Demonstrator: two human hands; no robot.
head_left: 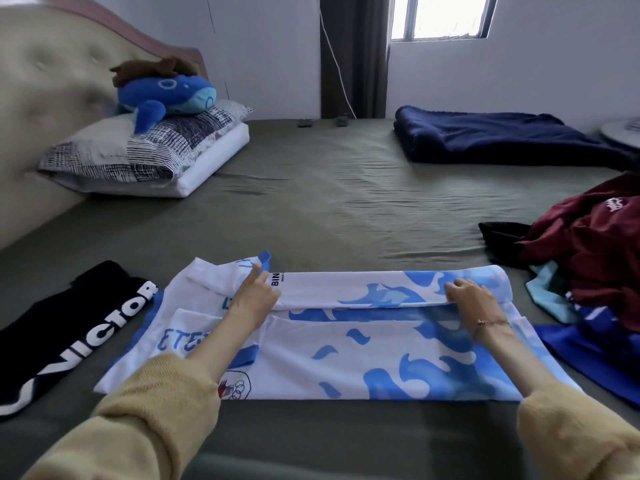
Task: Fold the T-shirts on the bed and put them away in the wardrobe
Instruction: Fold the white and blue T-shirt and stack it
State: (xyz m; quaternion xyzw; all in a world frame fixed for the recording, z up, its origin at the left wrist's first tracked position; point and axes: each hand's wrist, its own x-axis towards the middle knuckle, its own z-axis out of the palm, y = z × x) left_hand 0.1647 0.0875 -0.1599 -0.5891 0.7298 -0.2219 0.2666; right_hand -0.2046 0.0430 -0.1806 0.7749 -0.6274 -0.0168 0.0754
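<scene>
A white T-shirt with blue flame shapes (346, 348) lies spread across the near part of the bed, its far long edge folded over toward me. My left hand (254, 296) rests on that fold near the collar, fingers curled on the cloth with one finger pointing out. My right hand (472, 297) pinches the folded edge near the hem at the right. A folded black T-shirt with white lettering (69, 327) lies at the left. A heap of unfolded shirts, maroon (602, 244), black and blue, sits at the right.
The grey-green bed sheet (329, 188) stretches ahead. Stacked pillows (145, 154) with a blue plush whale (162, 95) lie against the headboard at the left. A folded navy blanket (502, 136) lies at the far right. Behind are a curtain and a window.
</scene>
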